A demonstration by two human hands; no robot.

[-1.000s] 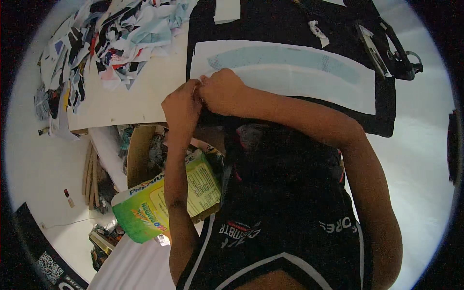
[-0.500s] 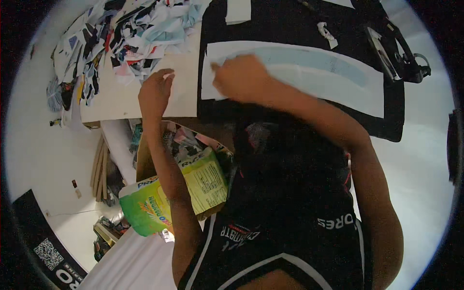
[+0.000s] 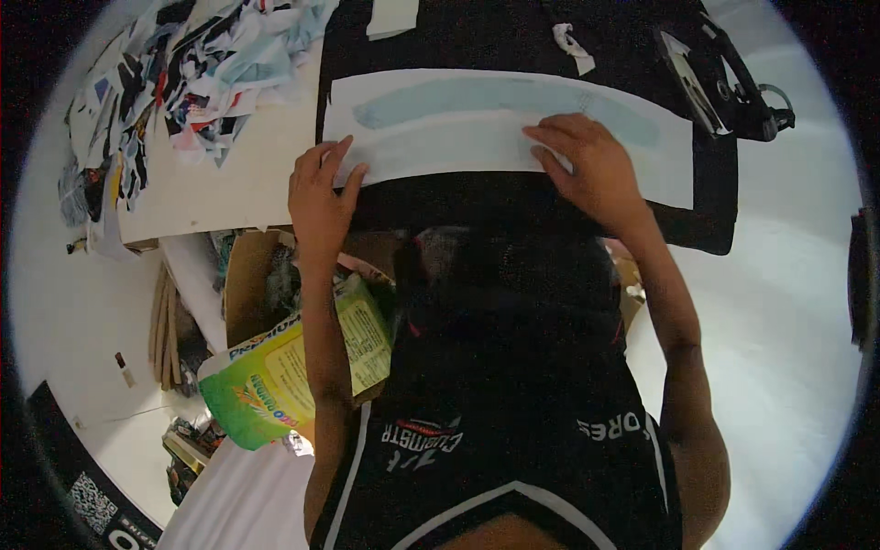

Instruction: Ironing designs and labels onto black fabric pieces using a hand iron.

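Observation:
A long white sheet [image 3: 422, 156] with a pale blue curved band [image 3: 486, 94] lies across a black mat [image 3: 422, 202]. My left hand [image 3: 321, 197] is at the sheet's left end, fingertips resting on it, fingers apart and nothing visibly held. Over the middle right of the sheet, my right hand [image 3: 591, 174] has its fingers loosely spread and bent, tips touching the surface. Beyond the sheet are a small crumpled white strip [image 3: 576, 53] and, further right, a black tool with a silver bar [image 3: 687, 82].
Mixed fabric or paper scraps [image 3: 238, 55] are heaped on the pale tabletop [image 3: 247, 192] at left. Below its edge sit a cardboard box [image 3: 243, 293], a green and yellow printed package [image 3: 234, 403], and long brown rods [image 3: 165, 330]. A small white piece [image 3: 392, 16] lies at the back.
My hands were closed together at the sheet's left end, then parted. My left hand has come back onto that end with no scrap visible; my right has moved rightward, fingers now spread.

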